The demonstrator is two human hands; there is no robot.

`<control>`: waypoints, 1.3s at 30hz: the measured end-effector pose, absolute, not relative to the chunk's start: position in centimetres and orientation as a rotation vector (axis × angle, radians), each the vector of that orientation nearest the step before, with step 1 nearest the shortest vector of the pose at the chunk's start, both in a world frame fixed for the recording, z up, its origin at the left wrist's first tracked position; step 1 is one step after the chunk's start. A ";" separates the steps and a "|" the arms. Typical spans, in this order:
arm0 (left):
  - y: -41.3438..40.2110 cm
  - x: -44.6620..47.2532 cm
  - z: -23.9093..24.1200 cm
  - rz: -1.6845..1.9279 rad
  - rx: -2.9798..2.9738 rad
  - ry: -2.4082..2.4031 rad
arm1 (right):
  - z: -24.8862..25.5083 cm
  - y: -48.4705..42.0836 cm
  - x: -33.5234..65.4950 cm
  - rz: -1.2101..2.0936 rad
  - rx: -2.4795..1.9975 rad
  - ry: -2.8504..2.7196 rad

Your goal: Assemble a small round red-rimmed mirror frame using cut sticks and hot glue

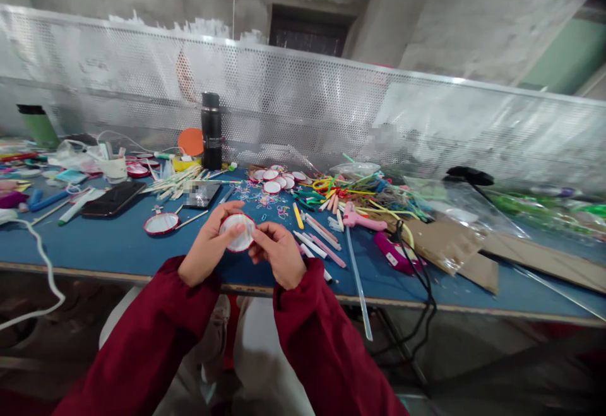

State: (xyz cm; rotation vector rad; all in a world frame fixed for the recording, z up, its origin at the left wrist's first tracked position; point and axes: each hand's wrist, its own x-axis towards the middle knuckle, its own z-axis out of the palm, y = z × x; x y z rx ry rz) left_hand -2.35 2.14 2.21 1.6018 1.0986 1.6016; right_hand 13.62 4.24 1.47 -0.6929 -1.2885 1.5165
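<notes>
A small round white disc with a red rim (242, 239) is held up over the table's near edge. My left hand (206, 247) grips it from the left, with the thumb lying across its face. My right hand (280, 253) is closed, its thumb and fingertips pinched at the disc's right edge. On the table to the left lies a similar red-rimmed disc (161, 223) with a thin stick beside it. A pile of such discs (272, 186) sits farther back, behind scattered small colourful clips (265, 198).
Right of my hands lie several markers (324, 249), a pink glue gun (362, 219) with a clear glue stick (358, 283) overhanging the edge, and a purple packet (394, 253). A phone (113, 199), wooden sticks (175, 180) and a black bottle (211, 130) stand or lie leftward. Perforated metal panel (303, 106) behind.
</notes>
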 end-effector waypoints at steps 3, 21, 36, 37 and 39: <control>2.0 -2.3 2.0 1.630 1.752 1.089 | 1.5 4.4 13.6 1.491 -0.715 -1.139; 2.2 -1.5 1.3 1.666 2.025 1.269 | 1.1 4.9 13.7 1.315 -0.714 -1.133; 2.0 -2.0 1.8 1.607 1.700 1.163 | 0.8 5.1 13.9 1.061 -0.812 -1.184; 1.9 -2.0 1.9 1.628 1.672 1.181 | 0.8 5.1 13.9 1.052 -0.819 -1.199; 1.8 -2.1 2.1 1.675 1.615 1.226 | 0.8 5.0 13.9 1.050 -0.832 -1.225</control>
